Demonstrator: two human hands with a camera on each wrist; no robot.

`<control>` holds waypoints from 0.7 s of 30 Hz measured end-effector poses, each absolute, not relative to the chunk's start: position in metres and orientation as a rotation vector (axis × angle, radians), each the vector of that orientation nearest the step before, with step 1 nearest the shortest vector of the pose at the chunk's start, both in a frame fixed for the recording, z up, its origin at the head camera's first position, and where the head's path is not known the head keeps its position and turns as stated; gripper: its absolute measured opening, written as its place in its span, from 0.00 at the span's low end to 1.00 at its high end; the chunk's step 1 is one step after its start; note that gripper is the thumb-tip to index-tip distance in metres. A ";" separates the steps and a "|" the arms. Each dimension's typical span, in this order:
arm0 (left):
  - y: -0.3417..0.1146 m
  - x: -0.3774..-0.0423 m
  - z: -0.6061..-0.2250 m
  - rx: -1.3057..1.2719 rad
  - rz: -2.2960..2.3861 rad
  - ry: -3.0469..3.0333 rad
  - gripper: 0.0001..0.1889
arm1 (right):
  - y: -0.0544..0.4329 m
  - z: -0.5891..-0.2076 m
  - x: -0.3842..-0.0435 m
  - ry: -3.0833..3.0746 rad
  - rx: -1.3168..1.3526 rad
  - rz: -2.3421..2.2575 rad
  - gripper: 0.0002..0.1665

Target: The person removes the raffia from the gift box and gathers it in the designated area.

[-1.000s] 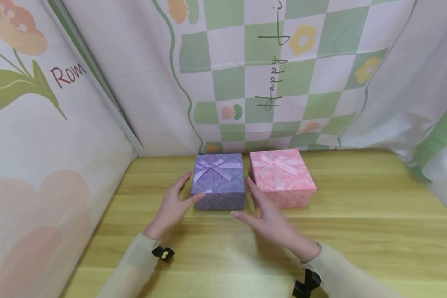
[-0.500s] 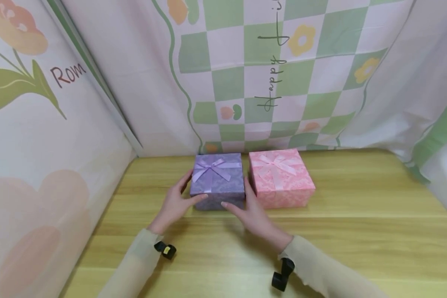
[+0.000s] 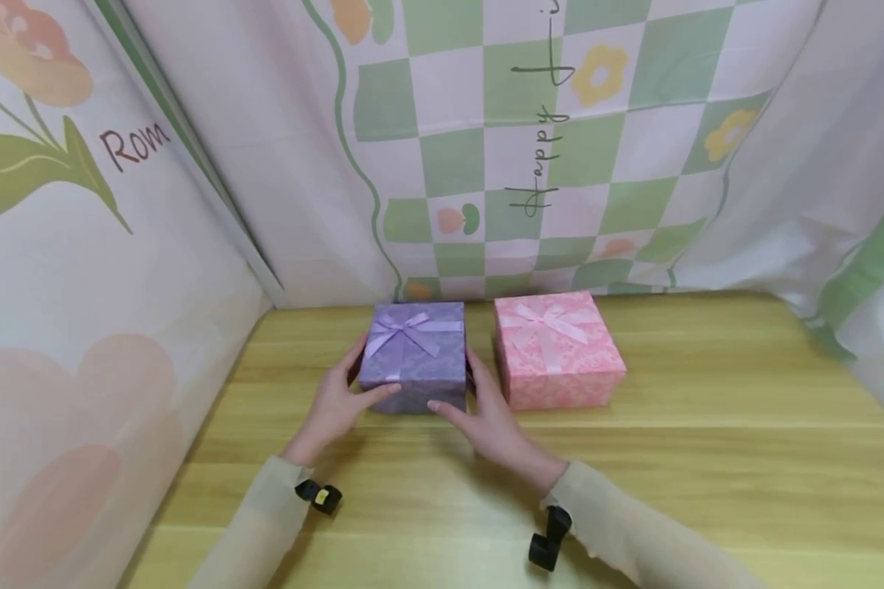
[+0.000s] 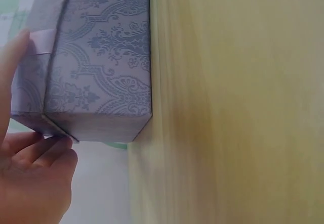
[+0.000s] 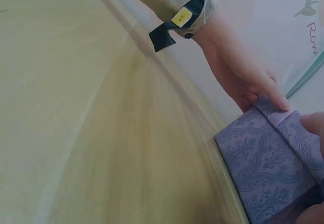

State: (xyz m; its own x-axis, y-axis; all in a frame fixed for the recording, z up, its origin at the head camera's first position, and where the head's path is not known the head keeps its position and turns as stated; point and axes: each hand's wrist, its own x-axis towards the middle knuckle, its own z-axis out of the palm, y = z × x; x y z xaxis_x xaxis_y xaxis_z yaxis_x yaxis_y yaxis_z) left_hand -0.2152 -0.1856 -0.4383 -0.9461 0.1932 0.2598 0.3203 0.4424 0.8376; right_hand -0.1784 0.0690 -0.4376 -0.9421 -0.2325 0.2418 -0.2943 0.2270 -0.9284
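A purple patterned gift box (image 3: 416, 352) with a ribbon bow on its lid sits on the wooden table, held from both sides. My left hand (image 3: 333, 409) grips its left side, thumb at the front face. In the left wrist view, the curled fingers (image 4: 48, 153) meet the box's side near the lid edge. On the other side, my right hand (image 3: 493, 421) holds the box, its thumb along the front and its fingers between the two boxes. The right wrist view shows the purple box (image 5: 263, 158) and only part of the right hand at the edge.
A pink gift box (image 3: 560, 352) with a pink bow stands to the right of the purple one, a gap between them. Behind both hangs a green-and-white checked curtain (image 3: 516, 164). A printed cloth wall (image 3: 191, 270) borders the wooden table (image 3: 707, 458) on the left.
My right hand has come leftward from beside the pink box onto the purple box. The purple box has shifted slightly left with both hands, widening the gap to the pink one.
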 end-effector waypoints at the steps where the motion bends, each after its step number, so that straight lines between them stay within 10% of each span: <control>1: -0.186 -0.215 -0.439 -0.455 -1.528 -2.565 0.51 | 0.069 -0.436 -0.179 -2.424 0.517 1.844 0.59; 21: -0.182 -0.218 -0.440 -0.424 -1.510 -2.595 0.53 | 0.065 -0.451 -0.199 -2.406 0.481 1.796 0.59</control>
